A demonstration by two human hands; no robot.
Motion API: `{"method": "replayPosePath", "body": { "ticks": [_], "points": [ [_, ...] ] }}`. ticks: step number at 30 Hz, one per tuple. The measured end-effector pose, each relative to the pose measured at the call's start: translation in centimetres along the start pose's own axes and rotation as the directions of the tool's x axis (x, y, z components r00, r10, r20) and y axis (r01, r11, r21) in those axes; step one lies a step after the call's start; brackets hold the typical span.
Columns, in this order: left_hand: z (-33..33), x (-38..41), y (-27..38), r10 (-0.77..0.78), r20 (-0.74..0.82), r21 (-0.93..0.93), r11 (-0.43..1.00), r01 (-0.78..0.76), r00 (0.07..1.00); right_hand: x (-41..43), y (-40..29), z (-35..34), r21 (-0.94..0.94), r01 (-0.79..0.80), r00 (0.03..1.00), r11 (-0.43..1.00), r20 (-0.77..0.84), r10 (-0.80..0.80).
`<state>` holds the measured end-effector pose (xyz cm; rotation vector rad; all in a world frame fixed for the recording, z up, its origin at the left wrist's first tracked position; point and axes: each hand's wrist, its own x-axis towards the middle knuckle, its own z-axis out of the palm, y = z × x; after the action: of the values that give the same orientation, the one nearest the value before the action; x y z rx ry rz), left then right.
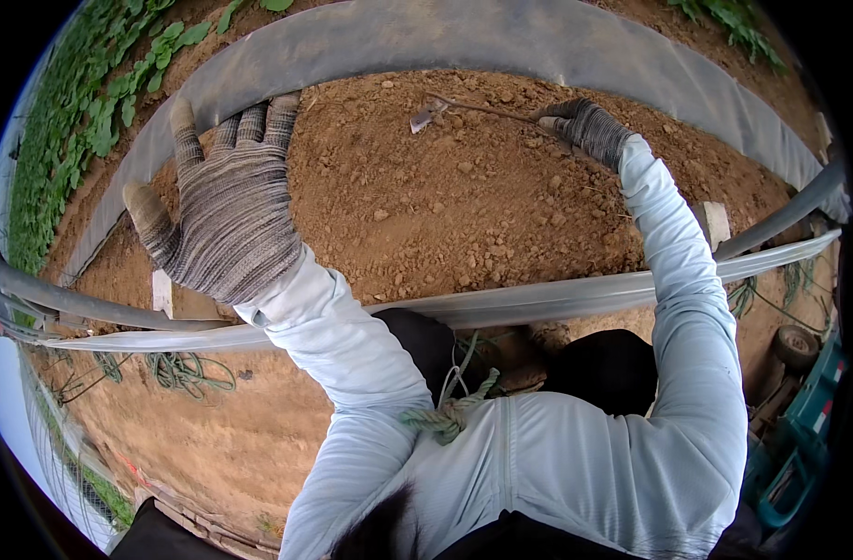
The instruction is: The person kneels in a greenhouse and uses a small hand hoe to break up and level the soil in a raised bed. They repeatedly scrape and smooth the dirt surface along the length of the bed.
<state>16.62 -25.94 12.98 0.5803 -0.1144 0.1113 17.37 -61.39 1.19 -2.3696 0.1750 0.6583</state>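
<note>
My left hand [234, 217], in a striped grey-brown knit glove, is spread with its fingers apart and palm down. Its fingertips reach the lower edge of a grey plastic film strip [454, 35]; whether they press on it I cannot tell. In a matching glove, my right hand [587, 133] is closed around the end of a thin brown rod [486, 109]. At the rod's far end a small, flat, pale grey piece [421, 120], perhaps a blade, lies against the loose brown soil [461, 203] between the film and me.
A clear plastic edge [538, 302] crosses in front of my knees. Dark pipes bend in at the left [104, 301] and right [783, 210]. Green rope [188, 374] lies behind at left. Leafy plants [104, 105] grow upper left. A teal wheeled object [797, 413] stands lower right.
</note>
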Motion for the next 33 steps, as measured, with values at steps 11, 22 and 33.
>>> {"method": "replayPosePath", "body": {
  "ticks": [11,22,33],
  "points": [
    [-0.4,0.1,0.2,-0.01,0.024,-0.056,0.998,0.011,1.0,-4.6,2.1,-0.9,0.22,-0.132,0.987,0.967,-0.057,0.148],
    [-0.1,0.0,0.4,-0.008,0.019,-0.049,0.999,0.009,1.0,-7.2,3.1,-0.9,0.399,-0.141,0.941,0.906,-0.229,0.248],
    [0.1,0.1,0.1,-0.005,-0.015,-0.069,0.998,0.004,1.0,-7.3,6.2,1.4,0.461,-0.021,0.862,0.887,-0.441,0.25]
  ]
}}
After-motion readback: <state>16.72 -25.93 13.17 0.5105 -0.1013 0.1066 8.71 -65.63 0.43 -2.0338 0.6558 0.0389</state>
